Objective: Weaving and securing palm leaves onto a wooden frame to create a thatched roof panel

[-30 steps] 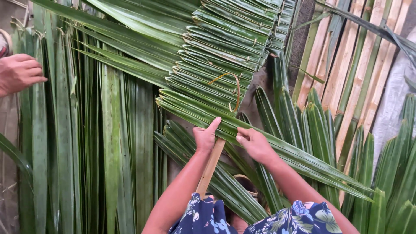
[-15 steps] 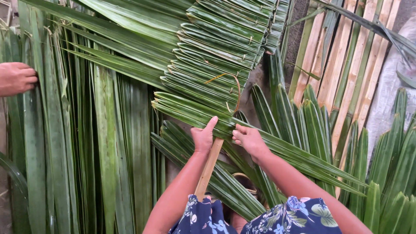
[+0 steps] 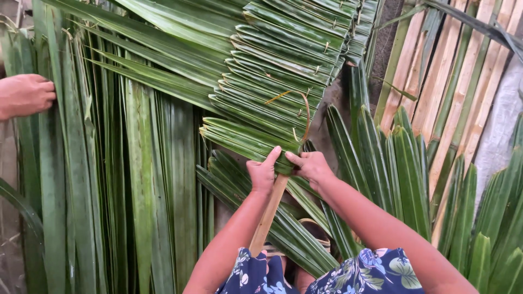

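Head view: left hand and right hand pinch a folded leaf over the stick, seemingly pinning it; centre frame.

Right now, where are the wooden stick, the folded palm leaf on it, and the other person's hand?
wooden stick (image 3: 269, 212), head view, bare middle of its length below the hands.
folded palm leaf (image 3: 239, 139), head view, its doubled-over green edge.
other person's hand (image 3: 24, 95), head view, back of the fist.
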